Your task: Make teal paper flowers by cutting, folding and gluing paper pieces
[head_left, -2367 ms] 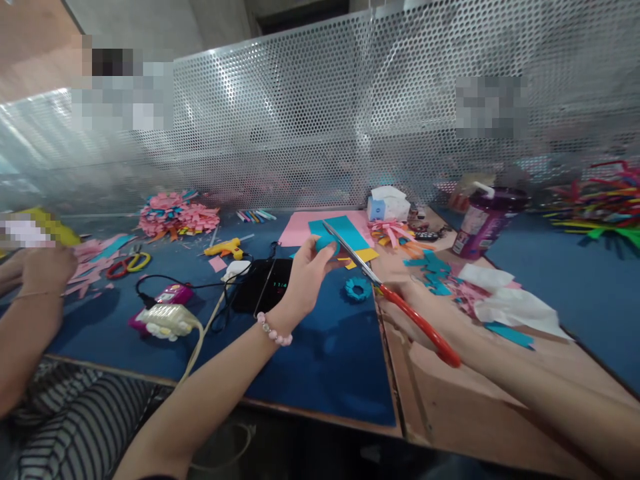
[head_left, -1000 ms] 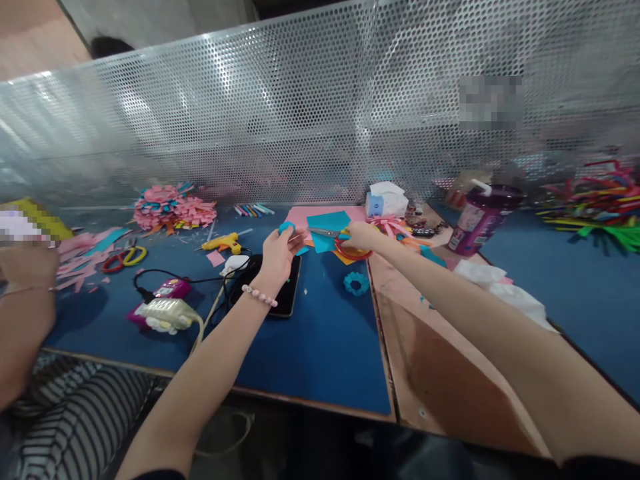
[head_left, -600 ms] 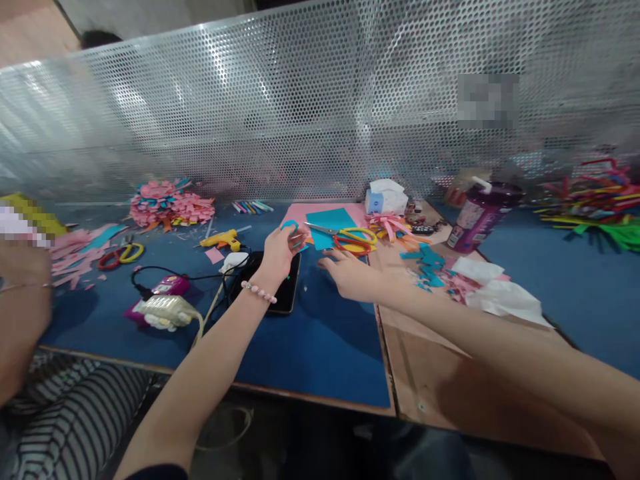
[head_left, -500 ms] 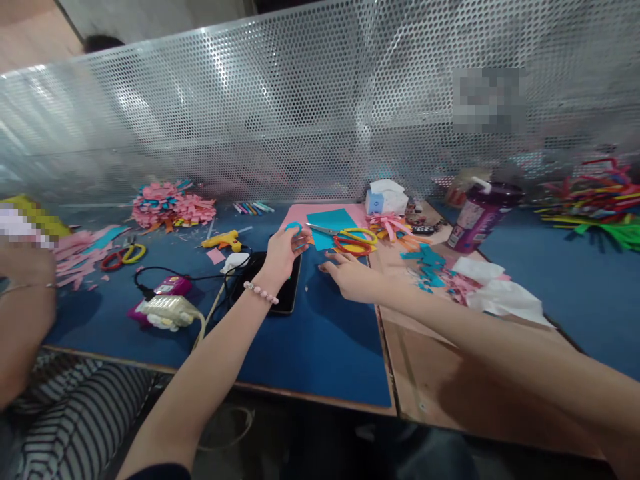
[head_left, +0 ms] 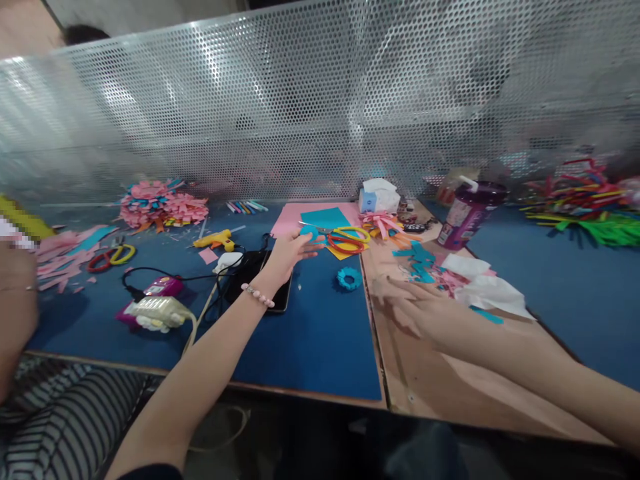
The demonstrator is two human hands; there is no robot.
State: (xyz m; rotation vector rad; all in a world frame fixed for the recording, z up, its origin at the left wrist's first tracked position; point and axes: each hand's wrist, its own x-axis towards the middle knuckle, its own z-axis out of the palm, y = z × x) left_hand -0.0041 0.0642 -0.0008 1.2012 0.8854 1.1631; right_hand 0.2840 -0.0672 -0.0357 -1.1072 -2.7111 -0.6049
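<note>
My left hand, with a pink bead bracelet at the wrist, pinches a small round blue paper piece between thumb and fingers. Just beyond it lie scissors with red and yellow handles, on blue, yellow and pink paper sheets. A fringed blue paper ring rests on the blue table mat between my hands. My right hand is over the bare wooden strip, somewhat blurred, fingers stretched out and nothing visible in them. Blue paper scraps lie just beyond it.
A black tablet is under my left forearm. Left of it are a glue gun, a purple power adapter with cables, and a co-worker's arm. A purple tumbler, tissues and a perforated metal screen stand around.
My right hand has moved right and toward me, off the blue mat to the wooden strip. The blue paper ring now shows on the mat. My left hand keeps its pinch.
</note>
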